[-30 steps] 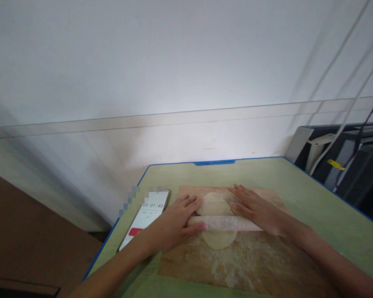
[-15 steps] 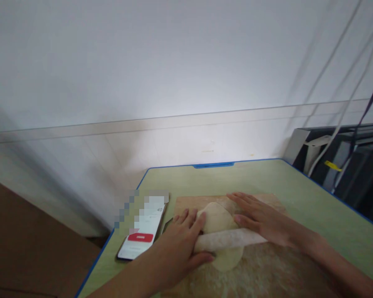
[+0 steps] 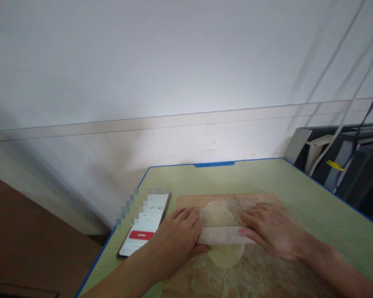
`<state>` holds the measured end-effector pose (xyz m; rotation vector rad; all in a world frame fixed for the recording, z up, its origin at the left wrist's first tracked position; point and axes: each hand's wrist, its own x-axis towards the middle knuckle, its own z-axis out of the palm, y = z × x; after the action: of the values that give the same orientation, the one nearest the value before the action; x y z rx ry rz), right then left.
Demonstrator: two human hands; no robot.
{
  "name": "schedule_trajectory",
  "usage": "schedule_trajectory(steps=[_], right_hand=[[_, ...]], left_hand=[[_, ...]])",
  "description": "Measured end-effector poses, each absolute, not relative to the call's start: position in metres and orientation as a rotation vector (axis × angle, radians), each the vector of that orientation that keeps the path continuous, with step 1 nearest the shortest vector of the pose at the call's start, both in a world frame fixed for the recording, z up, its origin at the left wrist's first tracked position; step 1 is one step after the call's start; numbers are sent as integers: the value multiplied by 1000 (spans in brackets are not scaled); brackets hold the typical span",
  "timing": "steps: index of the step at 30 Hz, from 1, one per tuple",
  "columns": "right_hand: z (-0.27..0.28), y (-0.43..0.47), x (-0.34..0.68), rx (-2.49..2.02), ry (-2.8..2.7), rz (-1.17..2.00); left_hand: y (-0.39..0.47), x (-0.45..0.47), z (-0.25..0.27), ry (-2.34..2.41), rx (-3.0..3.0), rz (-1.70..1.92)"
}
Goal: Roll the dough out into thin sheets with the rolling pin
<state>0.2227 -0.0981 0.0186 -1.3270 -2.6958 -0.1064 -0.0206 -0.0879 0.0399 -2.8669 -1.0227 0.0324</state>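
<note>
A floury white rolling pin (image 3: 221, 236) lies crosswise over a thin, flattened sheet of dough (image 3: 225, 257). The dough shows both beyond the pin and on its near side. My left hand (image 3: 184, 227) is closed over the pin's left end, thumb on the near side. Around the right end is my right hand (image 3: 272, 228), its fingers bent and its thumb along the pin. Both ends of the pin are hidden by the hands. Beneath everything is a flour-dusted wooden board (image 3: 205, 283).
Left of the board, a phone (image 3: 143, 225) with a lit screen lies on the pale green, blue-edged table (image 3: 180, 179). A white wall (image 3: 186, 74) rises behind. Dark flat objects (image 3: 366, 165) and hanging cables (image 3: 345, 120) are at the right.
The pin has turned from slightly slanted to nearly level. My right hand has come back a little toward me, its fingers more bent. My left hand's fingers have drawn together.
</note>
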Motion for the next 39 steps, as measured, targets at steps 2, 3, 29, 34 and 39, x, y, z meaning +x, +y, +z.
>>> schedule_trajectory(steps=[2,3,29,34,39], right_hand=[[20,-100,219,-1385,-2681,-131],[21,-101,218,-1418,-2663,-132],[22,-104,226,-1180,-1822,1428],[26,-108,225,-1180,-1804,1391],[32,-106,240,-1162,-1834,1405]], left_hand=[[-82,-25,40,-1072,-2851,25],[-79,-27,40,-1111,-2853,18],[-60,-40,25,-1182,-3206,-318],[-61,-41,21,-1208,-3206,-387],[-70,-31,18,-1268,-3189,-495]])
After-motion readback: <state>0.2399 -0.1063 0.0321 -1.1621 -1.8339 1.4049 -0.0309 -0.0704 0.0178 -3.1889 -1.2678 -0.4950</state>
